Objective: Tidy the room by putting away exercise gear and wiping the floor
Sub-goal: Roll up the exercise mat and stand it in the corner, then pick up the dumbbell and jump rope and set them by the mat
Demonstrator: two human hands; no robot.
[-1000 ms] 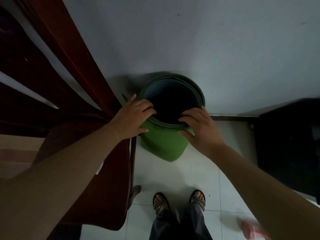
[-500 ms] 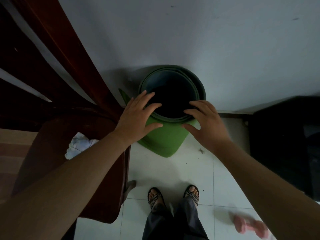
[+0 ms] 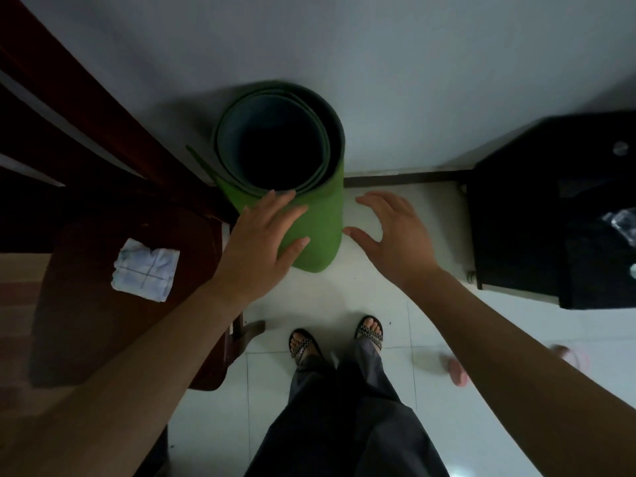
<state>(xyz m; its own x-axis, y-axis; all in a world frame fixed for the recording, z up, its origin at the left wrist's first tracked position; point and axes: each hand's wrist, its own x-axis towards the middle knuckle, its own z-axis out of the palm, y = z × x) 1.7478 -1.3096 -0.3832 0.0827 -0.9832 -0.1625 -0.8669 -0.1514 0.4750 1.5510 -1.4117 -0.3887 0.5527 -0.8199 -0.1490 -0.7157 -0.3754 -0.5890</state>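
Observation:
A rolled green exercise mat point(image 3: 318, 222) stands on end on the white tiled floor point(image 3: 344, 297), against the pale wall; I look down into its dark hollow. My left hand point(image 3: 263, 241) hovers in front of the roll's near side with fingers spread, holding nothing. My right hand point(image 3: 395, 235) is open just right of the roll, clear of it. A white cloth point(image 3: 146, 270) lies on the seat of a dark wooden chair point(image 3: 99, 321) at the left. A pink dumbbell point(image 3: 457, 371) lies on the floor at lower right, partly hidden by my right forearm.
Dark wooden furniture point(image 3: 69, 115) rises at the left beside the chair. A black cabinet on casters point(image 3: 537, 208) stands at the right against the wall. My sandalled feet point(image 3: 337, 339) are on the tiles just behind the mat.
Both hands have let go of the roll's top rim and drawn back toward me with fingers spread. The mat stays upright on its own. The view has tilted down, revealing the cloth and dumbbell.

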